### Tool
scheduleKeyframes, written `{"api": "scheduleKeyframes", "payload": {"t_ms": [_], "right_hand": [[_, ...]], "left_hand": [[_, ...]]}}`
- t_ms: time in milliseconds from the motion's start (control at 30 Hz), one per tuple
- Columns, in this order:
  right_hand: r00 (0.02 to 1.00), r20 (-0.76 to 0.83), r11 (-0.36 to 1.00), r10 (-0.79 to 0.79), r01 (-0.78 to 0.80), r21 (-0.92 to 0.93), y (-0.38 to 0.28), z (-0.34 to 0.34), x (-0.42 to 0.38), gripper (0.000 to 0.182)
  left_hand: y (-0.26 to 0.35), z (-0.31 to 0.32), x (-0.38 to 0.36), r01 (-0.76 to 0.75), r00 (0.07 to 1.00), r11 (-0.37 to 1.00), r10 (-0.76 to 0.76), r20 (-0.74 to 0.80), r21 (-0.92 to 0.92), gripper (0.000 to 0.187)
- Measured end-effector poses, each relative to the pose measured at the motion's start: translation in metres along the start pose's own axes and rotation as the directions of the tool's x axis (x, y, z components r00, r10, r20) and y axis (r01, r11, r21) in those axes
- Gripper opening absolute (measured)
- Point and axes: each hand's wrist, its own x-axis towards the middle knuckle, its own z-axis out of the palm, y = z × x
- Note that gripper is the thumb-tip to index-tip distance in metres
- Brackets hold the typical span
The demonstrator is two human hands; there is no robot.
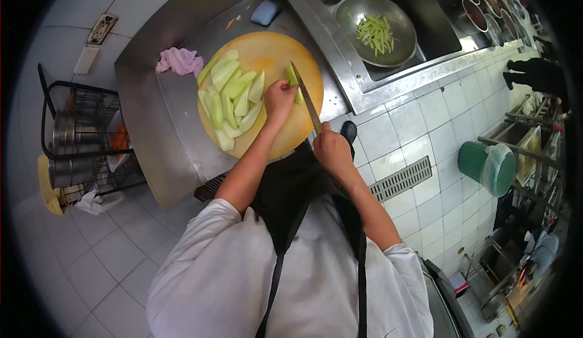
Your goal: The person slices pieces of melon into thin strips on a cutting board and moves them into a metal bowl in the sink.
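The left hand [280, 99] is mostly closed, its fingers bent onto a green gourd wedge [299, 97] that it holds down on the right part of the chopping board [265, 137]. The right hand [331, 148] is closed firmly around the handle of a kitchen knife [311, 106].

The knife blade is long, flat metal, tapering to a point. The board is round, thick and orange-yellow, with a smooth, damp-looking face. The loose gourd wedges [234, 98] are elongated, pale and moist, heaped on its left half. The board sits on a stainless-steel counter [182, 119], near a crumpled pink cloth [180, 61] and a blue block-shaped sponge [265, 13].

The held wedge's long axis runs away from the person, leaning slightly left at its far end. The blade lies just beside it, tip pointing forward and left; contact between them cannot be confirmed.
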Motion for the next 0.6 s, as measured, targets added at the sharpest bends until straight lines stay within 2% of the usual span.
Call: {"api": "scheduleKeyframes", "payload": {"t_ms": [300, 600], "right_hand": [[1.0, -0.002, 0.999, -0.02, 0.02, -0.039, -0.005, -0.003, -0.002, 0.014], [0.998, 0.056, 0.998, 0.03, -0.027, -0.063, -0.014, -0.004, 0.0, 0.015]], "left_hand": [[-0.002, 0.0, -0.001, -0.041, 0.999, 0.999, 0.041, -0.011, 0.0, 0.027], [-0.009, 0.002, 0.002, -0.061, 0.998, 0.998, 0.061, -0.008, 0.009, 0.029]]}}
